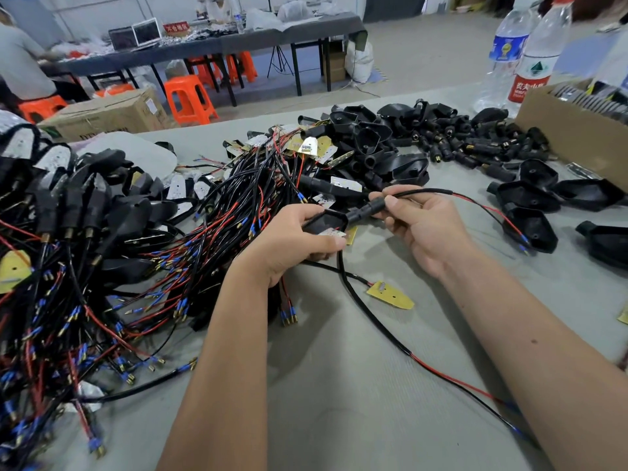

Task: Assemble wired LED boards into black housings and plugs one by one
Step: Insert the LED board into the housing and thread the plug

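Observation:
My left hand [292, 239] grips a black housing [326, 222] with an LED board [334, 233] seated in it. My right hand [421, 226] pinches the black plug [368, 209] at the housing's neck, and its red and black wire [475, 202] trails right to blue-tipped ends. A second wired LED board [390, 294] lies yellow side up on the table below my hands. Its cable [373, 324] runs under my right forearm.
A tangle of wired boards [217, 212] fills the centre left, with finished units [74, 198] at far left. Empty housings [370, 137] and loose plugs [475, 144] lie behind and right. A cardboard box [571, 137] and two water bottles [530, 52] stand at the right.

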{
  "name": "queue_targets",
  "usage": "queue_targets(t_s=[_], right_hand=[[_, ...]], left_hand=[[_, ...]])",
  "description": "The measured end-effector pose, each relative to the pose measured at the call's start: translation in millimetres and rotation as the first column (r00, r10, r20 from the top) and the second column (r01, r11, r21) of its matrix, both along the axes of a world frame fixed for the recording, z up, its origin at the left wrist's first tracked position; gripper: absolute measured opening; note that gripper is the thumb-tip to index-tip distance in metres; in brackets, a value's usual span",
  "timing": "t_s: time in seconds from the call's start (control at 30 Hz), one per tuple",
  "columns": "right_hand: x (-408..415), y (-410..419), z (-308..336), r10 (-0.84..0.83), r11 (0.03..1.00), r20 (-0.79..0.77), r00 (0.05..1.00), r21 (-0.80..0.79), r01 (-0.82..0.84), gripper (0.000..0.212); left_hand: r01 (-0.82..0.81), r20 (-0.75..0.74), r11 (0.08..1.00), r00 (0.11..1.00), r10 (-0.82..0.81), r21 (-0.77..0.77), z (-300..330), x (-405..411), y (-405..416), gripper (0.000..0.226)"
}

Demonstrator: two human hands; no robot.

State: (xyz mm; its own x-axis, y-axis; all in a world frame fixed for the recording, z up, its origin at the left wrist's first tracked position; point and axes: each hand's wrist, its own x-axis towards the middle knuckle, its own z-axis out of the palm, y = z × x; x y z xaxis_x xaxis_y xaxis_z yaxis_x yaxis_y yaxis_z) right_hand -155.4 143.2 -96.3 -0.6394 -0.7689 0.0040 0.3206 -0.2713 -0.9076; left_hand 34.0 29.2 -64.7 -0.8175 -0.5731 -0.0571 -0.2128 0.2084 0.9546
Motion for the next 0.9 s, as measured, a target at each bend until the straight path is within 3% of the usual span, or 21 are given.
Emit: queue_targets(t_s=[0.13,0.5,0.7,0.9], right_hand=[[0.2,-0.5,-0.5,0.023,0.999,0.033,0.999,-0.044,-0.021,0.022],[1.7,-3.1,-0.5,-0.021,0.996,0.103,0.994,-0.085,0.030,0.023],[1.9,-3.1,-3.0,-0.009,0.996,0.039,0.999,-0.089,0.012,0.022],[-1.5,-2.7,-3.5,0.065,0.992,0.000,0.998,-0.112,-0.064,0.021]], left_hand=[[-0.038,-0.017,0.999,0.999,0.038,0.026,-0.8,0.0,0.5,0.029],[0.025,-0.055,0.982,0.998,-0.014,0.189,-7.5,-6.9,-6.2,0.018],[0.038,-0.047,0.974,0.999,-0.028,0.223,-7.8,-7.8,-8.2,0.021],[-0.056,-0.074,0.958,0.994,0.080,0.282,-8.2,-12.1,-5.7,0.024]])
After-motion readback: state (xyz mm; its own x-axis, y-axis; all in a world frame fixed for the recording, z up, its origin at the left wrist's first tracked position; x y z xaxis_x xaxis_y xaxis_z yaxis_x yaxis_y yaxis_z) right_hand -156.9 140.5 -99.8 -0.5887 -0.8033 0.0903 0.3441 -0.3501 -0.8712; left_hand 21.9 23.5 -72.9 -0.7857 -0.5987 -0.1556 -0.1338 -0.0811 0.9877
